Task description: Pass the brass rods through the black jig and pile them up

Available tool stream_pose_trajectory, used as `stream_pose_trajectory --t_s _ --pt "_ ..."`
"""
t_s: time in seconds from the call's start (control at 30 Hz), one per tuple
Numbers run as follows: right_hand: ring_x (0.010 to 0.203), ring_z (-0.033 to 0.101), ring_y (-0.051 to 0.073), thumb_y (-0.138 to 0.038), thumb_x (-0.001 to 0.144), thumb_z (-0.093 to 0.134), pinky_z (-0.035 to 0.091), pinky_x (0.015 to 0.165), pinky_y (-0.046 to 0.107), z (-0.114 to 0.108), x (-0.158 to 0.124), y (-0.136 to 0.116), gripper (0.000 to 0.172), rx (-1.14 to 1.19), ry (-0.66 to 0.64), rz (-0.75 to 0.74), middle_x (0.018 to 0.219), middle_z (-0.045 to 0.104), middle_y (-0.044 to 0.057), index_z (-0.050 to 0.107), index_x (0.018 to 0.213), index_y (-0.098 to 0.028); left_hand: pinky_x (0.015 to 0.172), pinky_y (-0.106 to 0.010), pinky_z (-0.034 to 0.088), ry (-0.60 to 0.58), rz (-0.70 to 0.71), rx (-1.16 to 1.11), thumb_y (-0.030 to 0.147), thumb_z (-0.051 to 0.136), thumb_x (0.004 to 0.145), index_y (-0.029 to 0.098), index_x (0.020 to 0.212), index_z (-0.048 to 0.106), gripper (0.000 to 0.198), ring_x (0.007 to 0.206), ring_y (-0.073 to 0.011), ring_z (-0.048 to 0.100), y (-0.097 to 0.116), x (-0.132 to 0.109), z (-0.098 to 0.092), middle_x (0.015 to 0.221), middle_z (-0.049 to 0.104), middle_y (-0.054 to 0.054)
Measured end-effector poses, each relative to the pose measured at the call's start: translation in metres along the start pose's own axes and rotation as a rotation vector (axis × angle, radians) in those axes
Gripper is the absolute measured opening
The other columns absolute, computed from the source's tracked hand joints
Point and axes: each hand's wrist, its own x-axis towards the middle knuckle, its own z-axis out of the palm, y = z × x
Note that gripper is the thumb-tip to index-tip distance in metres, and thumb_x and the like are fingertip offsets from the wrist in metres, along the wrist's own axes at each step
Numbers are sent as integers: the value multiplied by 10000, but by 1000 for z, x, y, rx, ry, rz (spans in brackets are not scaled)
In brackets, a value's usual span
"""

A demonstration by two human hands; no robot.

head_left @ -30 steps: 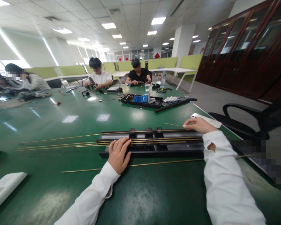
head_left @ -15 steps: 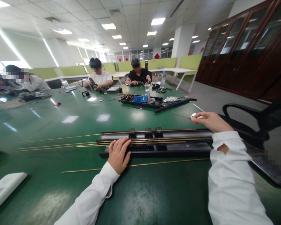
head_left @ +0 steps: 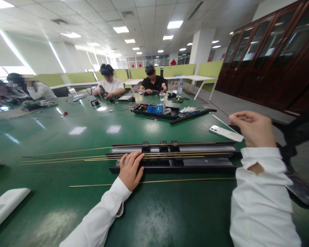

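Across the black rails (head_left: 201,169) lie several thin brass rods (head_left: 175,155), their ends reaching far out to the left. My left hand (head_left: 130,168) rests on the rods and the rails, its fingers stretched out flat. Another brass rod (head_left: 92,186) lies on the table in front of the rails. To the right, my right hand (head_left: 254,128) is raised with thumb and fingertips pinched together; whatever is between them cannot be made out. A white phone (head_left: 226,133) lies beside it on the table. Black blocks (head_left: 163,145) sit along the rails.
Behind the rails stands a black tray (head_left: 156,113) with a blue bundle and wires. Nearby are a black strip (head_left: 193,116), gloves (head_left: 189,110) and a water bottle (head_left: 179,88). A white object (head_left: 9,209) lies front left. Several people sit across the green table (head_left: 92,133).
My right hand has moved right and up, uncovering the phone. The thin rod that stuck out from its fingers no longer shows. My left hand has stayed in place.
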Motion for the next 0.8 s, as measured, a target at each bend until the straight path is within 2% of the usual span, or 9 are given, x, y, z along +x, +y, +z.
stream_pose_trajectory --t_s 0.07,0.13,0.33,0.5,0.63,0.73,0.8 --pt "495 512 116 -232 586 636 361 452 224 -2 2 0 138 72 143 -94 555 567 20 630 692 -145 995 -420 180 -2 2 1 209 391 821 178 1217 404 398 1168 -221 388 0 0 0 1244 467 -96" --pt "522 543 127 -214 591 639 376 461 227 -4 3 -1 126 111 226 -175 585 591 36 638 695 -143 995 -420 179 0 2 2 208 390 821 178 1217 404 397 1169 -220 387 1 0 -1 1245 467 -97" --pt "590 598 156 -236 637 634 453 543 277 -11 -5 -22 146 129 286 -293 659 625 58 656 753 -148 992 -424 178 -5 7 2 203 386 821 188 1226 387 406 1167 -220 387 0 0 -1 1245 466 -100" --pt "591 589 134 -216 670 619 467 582 268 -11 -17 -42 123 183 262 -400 641 600 31 655 766 -147 990 -431 188 19 22 -28 199 386 823 188 1231 370 409 1154 -217 403 6 10 -9 1246 461 -105" --pt "599 583 124 -223 674 624 476 603 266 -6 -25 -53 118 214 186 -417 649 591 15 636 760 -143 999 -423 201 104 31 -138 210 396 825 191 1230 369 407 1167 -219 393 20 36 -31 1253 454 -100" --pt "632 585 134 -250 678 622 486 630 285 0 -32 -60 131 205 125 -411 677 592 15 618 757 -145 984 -403 257 186 27 -336 224 418 825 198 1214 399 391 1165 -223 393 34 63 -54 1239 466 -97" --pt "661 588 145 -279 693 605 488 650 301 6 -38 -66 146 182 93 -404 701 593 17 610 767 -153 966 -396 301 224 -6 -589 244 445 819 197 1175 449 359 1144 -225 416 46 81 -68 1199 495 -92"
